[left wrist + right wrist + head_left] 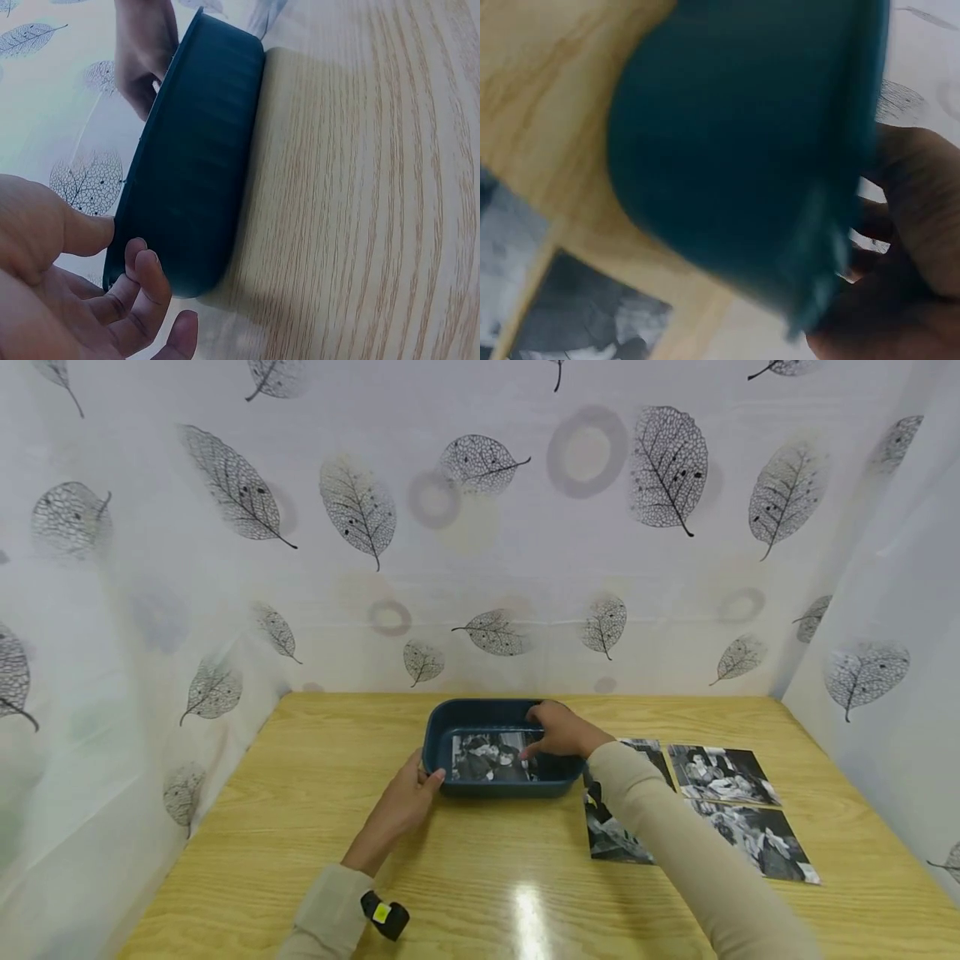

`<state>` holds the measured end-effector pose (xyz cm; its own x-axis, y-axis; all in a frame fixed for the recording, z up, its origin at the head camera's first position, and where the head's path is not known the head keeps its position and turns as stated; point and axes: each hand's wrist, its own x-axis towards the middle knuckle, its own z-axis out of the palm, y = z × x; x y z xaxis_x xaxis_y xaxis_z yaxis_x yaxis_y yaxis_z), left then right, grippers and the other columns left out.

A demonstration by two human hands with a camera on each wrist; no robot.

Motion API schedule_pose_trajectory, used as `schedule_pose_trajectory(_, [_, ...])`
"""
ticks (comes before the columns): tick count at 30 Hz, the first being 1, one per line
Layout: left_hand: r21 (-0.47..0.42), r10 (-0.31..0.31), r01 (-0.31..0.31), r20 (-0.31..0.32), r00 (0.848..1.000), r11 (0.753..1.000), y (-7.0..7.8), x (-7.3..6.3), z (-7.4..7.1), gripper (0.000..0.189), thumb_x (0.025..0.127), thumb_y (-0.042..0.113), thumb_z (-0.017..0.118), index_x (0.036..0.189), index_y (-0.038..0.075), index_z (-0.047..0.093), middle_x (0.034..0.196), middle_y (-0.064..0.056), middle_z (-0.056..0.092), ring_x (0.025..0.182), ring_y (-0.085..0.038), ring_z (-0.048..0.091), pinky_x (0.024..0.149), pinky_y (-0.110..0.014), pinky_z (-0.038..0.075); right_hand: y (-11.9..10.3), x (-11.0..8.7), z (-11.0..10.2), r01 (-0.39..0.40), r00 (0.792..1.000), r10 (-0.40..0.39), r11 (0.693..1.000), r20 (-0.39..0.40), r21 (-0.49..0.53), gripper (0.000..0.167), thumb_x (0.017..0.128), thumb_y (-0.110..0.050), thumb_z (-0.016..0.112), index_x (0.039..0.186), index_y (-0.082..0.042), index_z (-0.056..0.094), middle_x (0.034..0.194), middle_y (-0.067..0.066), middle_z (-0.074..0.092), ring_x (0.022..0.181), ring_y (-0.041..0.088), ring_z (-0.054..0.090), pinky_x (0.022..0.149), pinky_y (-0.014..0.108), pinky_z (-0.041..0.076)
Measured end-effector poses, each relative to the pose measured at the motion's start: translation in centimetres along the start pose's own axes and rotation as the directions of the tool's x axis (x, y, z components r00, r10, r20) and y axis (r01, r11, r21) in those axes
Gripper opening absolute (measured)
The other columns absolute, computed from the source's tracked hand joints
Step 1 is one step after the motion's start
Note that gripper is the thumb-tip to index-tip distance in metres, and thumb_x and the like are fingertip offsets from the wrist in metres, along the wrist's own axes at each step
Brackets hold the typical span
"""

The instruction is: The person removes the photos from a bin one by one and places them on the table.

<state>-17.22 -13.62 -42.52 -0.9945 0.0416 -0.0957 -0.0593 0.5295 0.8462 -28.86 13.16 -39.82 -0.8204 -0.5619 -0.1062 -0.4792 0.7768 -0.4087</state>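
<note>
A dark blue-green plastic tub (491,790) with rounded corners rests on the wooden table. Inside it lies a black-and-white photo print (487,758). My left hand (405,797) holds the tub's front left corner, thumb at the rim and fingers against the outer wall; the left wrist view shows this hand (97,277) close up. Over the tub's right side reaches my right hand (564,729), thumb and forefinger spread apart, the thumb above the print's right edge. In the right wrist view the tub wall (735,150) hides the fingertips of that hand (915,247).
To the right of the tub, several black-and-white prints lie in two columns, including an upper right print (723,774) and a lower right print (757,843). My right sleeve (675,827) covers part of the left column. A leaf-patterned curtain (480,568) closes off the table's back and sides.
</note>
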Motion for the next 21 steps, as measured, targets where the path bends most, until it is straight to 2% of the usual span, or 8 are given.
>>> schedule_pose_trajectory(9, [-0.006, 0.000, 0.000, 0.002, 1.000, 1.000, -0.1, 0.0, 0.1, 0.050, 0.108, 0.018, 0.051, 0.156, 0.011, 0.037, 0.092, -0.008, 0.056, 0.078, -0.022, 0.051, 0.065, -0.035, 0.039, -0.7, 0.7, 1.5, -0.124, 0.988, 0.131, 0.989, 0.081, -0.081, 0.094, 0.078, -0.043, 0.087, 0.144, 0.009, 0.045, 0.139, 0.029, 0.045, 0.127, 0.041, 0.050, 0.104, 0.051, 0.043])
schedule_pose_trajectory(15, [-0.004, 0.012, -0.012, 0.003, 1.000, 1.000, -0.1, 0.0, 0.0, 0.052, 0.108, 0.018, 0.051, 0.157, 0.009, 0.035, 0.092, -0.009, 0.055, 0.076, -0.021, 0.050, 0.063, -0.034, 0.039, -0.9, 0.9, 2.0, -0.155, 0.983, 0.167, 0.979, 0.079, -0.134, 0.087, 0.073, -0.043, 0.091, 0.135, 0.006, 0.054, 0.131, 0.028, 0.049, 0.119, 0.042, 0.054, 0.100, 0.052, 0.045])
schedule_pose_trajectory(21, [-0.011, 0.034, -0.034, 0.011, 0.999, 0.999, -0.2, 0.1, 0.0, 0.055, 0.107, 0.017, 0.051, 0.158, 0.007, 0.031, 0.089, -0.009, 0.052, 0.068, -0.020, 0.047, 0.058, -0.034, 0.039, -0.8, 1.3, 2.4, -0.204, 0.975, 0.212, 0.972, 0.059, -0.118, 0.082, 0.070, -0.042, 0.093, 0.127, 0.005, 0.057, 0.127, 0.026, 0.049, 0.114, 0.039, 0.055, 0.097, 0.051, 0.047])
